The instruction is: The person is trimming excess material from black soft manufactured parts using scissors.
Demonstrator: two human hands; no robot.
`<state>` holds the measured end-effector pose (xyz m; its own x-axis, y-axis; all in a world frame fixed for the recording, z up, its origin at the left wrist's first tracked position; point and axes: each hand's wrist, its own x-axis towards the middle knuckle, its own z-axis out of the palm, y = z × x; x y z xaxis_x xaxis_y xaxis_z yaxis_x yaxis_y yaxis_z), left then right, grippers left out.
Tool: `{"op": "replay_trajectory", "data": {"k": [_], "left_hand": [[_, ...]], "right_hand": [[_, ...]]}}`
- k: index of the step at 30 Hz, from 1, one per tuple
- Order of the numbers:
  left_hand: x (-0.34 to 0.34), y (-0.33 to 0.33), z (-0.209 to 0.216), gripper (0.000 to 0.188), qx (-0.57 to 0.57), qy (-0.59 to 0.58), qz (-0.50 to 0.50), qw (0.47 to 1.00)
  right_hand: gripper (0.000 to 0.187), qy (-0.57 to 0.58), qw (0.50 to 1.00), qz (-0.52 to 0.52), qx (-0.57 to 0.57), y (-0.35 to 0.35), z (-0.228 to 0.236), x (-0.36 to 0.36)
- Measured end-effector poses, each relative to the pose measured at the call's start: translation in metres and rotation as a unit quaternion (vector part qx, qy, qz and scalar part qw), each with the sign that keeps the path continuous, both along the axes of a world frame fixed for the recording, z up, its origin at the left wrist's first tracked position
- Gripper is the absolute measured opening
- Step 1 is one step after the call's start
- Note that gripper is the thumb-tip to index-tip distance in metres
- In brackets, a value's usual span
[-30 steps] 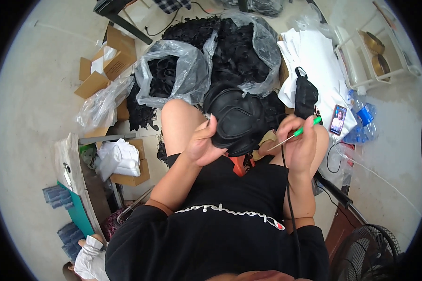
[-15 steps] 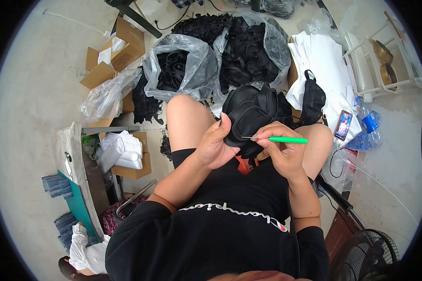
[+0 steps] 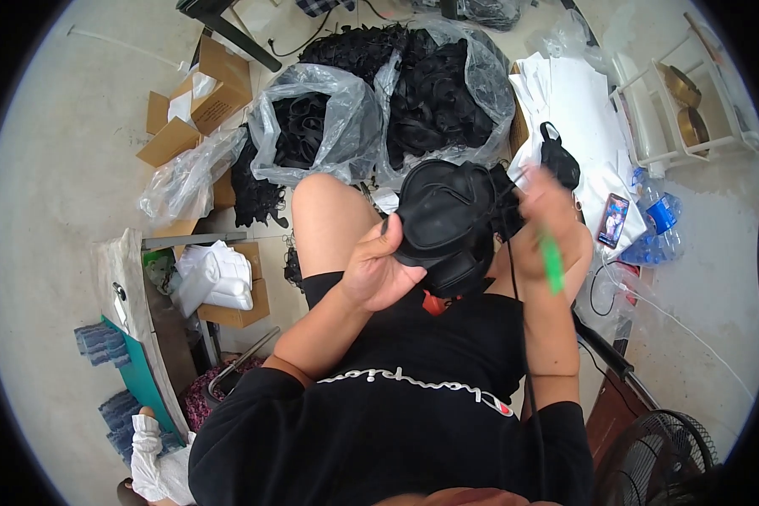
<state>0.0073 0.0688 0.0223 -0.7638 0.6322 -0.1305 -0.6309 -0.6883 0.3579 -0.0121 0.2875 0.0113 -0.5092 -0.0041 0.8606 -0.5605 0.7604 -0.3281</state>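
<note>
A black, glossy, padded piece [image 3: 447, 207] with moulded, stitched-looking panels is in front of my lap. My left hand [image 3: 378, 268] grips its left edge, the thumb on top and the fingers partly hidden underneath. To the right of the piece and apart from it, my right hand [image 3: 544, 223] is smeared by motion. In it is a slim tool with a bright green handle [image 3: 551, 261]; the tool's tip cannot be made out. A thin dark cord [image 3: 519, 325] runs down past my right forearm over my black shirt. A bit of orange-red [image 3: 435, 304] shows under the piece.
Beyond my knees stand clear plastic bags [image 3: 358, 118] full of black pieces. Right of them are white sheets [image 3: 578, 110], a small black pouch [image 3: 557, 160], a lit phone [image 3: 614, 221] and water bottles [image 3: 659, 228]. Cardboard boxes [image 3: 219, 88] stand left; a fan [image 3: 662, 455] is lower right.
My right hand has swung up and right, away from the black piece, the green handle tilting from level to steep. My left hand keeps its hold, and the piece has turned.
</note>
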Motion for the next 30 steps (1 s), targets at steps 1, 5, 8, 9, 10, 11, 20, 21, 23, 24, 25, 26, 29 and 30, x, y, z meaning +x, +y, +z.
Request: {"op": "replay_trajectory", "data": {"k": [1,5,8,9,10,11,20,21,23,24,25,26,29,30], "left_hand": [[0.0,-0.004,-0.002,0.056,0.001,0.001,-0.003,1.0],[-0.001,-0.037,0.004,0.065,-0.089,0.054,0.072,0.992],[-0.007,-0.054,0.011,0.06,0.139,0.1,0.045,0.984],[-0.006,-0.066,0.004,0.057,0.091,0.1,0.059,0.989],[-0.004,-0.075,0.0,0.053,0.043,0.1,0.075,0.991],[0.001,-0.081,-0.004,0.049,-0.013,0.099,0.126,0.987],[-0.004,-0.098,0.003,0.039,-0.192,-0.008,0.142,0.971],[-0.004,-0.095,0.001,0.04,-0.203,0.001,0.136,0.97],[-0.003,-0.082,-0.001,0.04,-0.156,0.002,0.13,0.979],[-0.002,-0.08,-0.006,0.041,-0.118,0.023,0.118,0.986],[-0.001,-0.077,-0.007,0.041,-0.116,0.021,0.116,0.986],[-0.001,-0.072,-0.006,0.041,-0.107,0.025,0.122,0.986],[-0.007,-0.071,-0.014,0.046,-0.08,0.032,0.1,0.991],[-0.006,-0.074,-0.016,0.052,-0.068,0.035,0.086,0.993]], "right_hand": [[0.012,0.05,0.991,-0.006,-0.12,0.02,-0.019,-0.021],[0.021,-0.08,0.951,-0.191,-0.23,0.094,-0.047,-0.063],[0.016,-0.127,0.937,-0.253,-0.207,0.142,-0.098,-0.077],[0.015,-0.149,0.932,-0.268,-0.195,0.149,-0.11,-0.078],[0.014,-0.171,0.926,-0.282,-0.183,0.149,-0.118,-0.079],[0.011,-0.181,0.92,-0.291,-0.193,0.149,-0.126,-0.08],[0.016,-0.36,0.845,-0.03,-0.394,0.097,-0.139,-0.069],[0.017,-0.405,0.79,0.116,-0.445,0.078,-0.122,-0.062],[0.016,-0.423,0.756,0.259,-0.427,0.042,-0.081,-0.042],[0.017,-0.437,0.707,0.295,-0.471,0.036,-0.067,-0.032],[0.018,-0.45,0.655,0.327,-0.512,0.031,-0.053,-0.022],[0.02,-0.424,0.624,0.363,-0.547,0.023,-0.038,-0.015],[0.02,-0.448,0.727,0.278,-0.44,0.007,-0.017,0.005],[0.019,-0.433,0.764,0.281,-0.386,-0.002,-0.015,0.01]]}}
